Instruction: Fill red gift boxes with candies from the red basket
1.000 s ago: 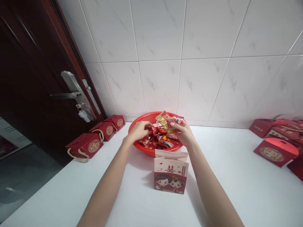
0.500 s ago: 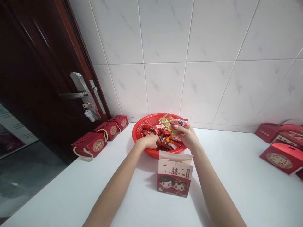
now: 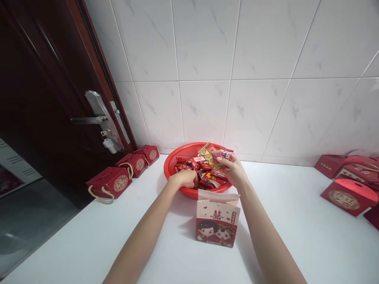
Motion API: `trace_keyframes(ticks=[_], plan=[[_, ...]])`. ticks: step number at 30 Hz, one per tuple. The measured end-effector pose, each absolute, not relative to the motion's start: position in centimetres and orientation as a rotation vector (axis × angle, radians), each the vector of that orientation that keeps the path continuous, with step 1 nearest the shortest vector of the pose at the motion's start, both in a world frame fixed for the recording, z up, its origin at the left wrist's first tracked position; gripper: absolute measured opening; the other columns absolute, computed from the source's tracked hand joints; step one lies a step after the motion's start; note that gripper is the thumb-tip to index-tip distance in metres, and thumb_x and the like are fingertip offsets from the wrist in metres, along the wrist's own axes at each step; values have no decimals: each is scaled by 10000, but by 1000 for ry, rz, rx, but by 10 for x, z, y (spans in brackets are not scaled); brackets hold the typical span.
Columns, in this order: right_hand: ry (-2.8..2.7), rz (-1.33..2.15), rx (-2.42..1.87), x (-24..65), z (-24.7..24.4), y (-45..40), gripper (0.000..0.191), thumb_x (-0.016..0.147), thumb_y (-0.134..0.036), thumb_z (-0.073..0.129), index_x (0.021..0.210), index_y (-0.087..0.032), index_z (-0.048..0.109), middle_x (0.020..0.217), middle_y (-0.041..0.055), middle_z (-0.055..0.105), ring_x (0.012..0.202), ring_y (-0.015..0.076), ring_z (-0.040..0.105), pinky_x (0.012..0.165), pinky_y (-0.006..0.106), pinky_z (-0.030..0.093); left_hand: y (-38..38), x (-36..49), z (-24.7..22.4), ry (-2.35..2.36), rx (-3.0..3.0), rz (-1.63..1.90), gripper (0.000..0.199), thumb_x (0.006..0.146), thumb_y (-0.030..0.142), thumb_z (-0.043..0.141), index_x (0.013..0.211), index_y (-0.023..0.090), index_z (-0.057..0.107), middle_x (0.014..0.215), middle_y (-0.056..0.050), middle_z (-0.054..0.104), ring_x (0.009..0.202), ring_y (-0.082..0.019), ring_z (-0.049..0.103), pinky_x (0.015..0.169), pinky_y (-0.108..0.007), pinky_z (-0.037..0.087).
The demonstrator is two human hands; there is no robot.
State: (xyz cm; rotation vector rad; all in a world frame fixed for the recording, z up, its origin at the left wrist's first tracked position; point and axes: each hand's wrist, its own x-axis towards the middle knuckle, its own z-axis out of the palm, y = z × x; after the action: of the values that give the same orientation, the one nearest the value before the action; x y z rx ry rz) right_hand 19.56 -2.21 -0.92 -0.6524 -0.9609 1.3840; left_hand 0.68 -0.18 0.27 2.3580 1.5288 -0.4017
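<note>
A red plastic basket (image 3: 170, 161) holds several wrapped snack packets (image 3: 211, 179) in red wrappers. My left hand (image 3: 187, 178) reaches over its near left rim, fingers curled down among the packets; whatever they grip is hidden. At the basket's right side, my right hand (image 3: 235, 167) is closed on a few snack packets (image 3: 222, 154), one red with dark print, held between thumb and fingers. A yellow patterned packet (image 3: 207, 154) shows just left of them. In front of the basket stands a red and cream paper box (image 3: 217, 221) upright, its top flaps open.
Several dark red gift boxes with rope handles (image 3: 111, 183) line the table's left edge. More red boxes (image 3: 349, 195) are grouped at the right. A tiled wall (image 3: 204, 110) rises behind the white table (image 3: 284, 213), and a dark door (image 3: 53, 98) is on the left.
The camera view has shifted slightly. Both hands stay at the basket, the right still holding its packets, while the left has moved only a little among the wrappers.
</note>
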Motion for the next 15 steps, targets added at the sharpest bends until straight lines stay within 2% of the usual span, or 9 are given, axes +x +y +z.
trace_keyframes(ticks=[7,15], plan=[[-979,1376,-651,196,-11,-21,346,553,-286,922,849,-204,762,833,36,789,755,227,729,666,327,581,-4,8,7,1542,2353,-383,348,613,55,631,869,195,820,958,-110,807,885,-286,741,727,-291,557],[-960,1388,-649,197,-11,-20,329,540,-281,925,815,-193,768,836,40,791,758,216,726,680,311,585,-7,4,8,1612,2344,-295,309,598,28,640,815,182,798,912,-123,791,885,-295,731,717,-294,534]])
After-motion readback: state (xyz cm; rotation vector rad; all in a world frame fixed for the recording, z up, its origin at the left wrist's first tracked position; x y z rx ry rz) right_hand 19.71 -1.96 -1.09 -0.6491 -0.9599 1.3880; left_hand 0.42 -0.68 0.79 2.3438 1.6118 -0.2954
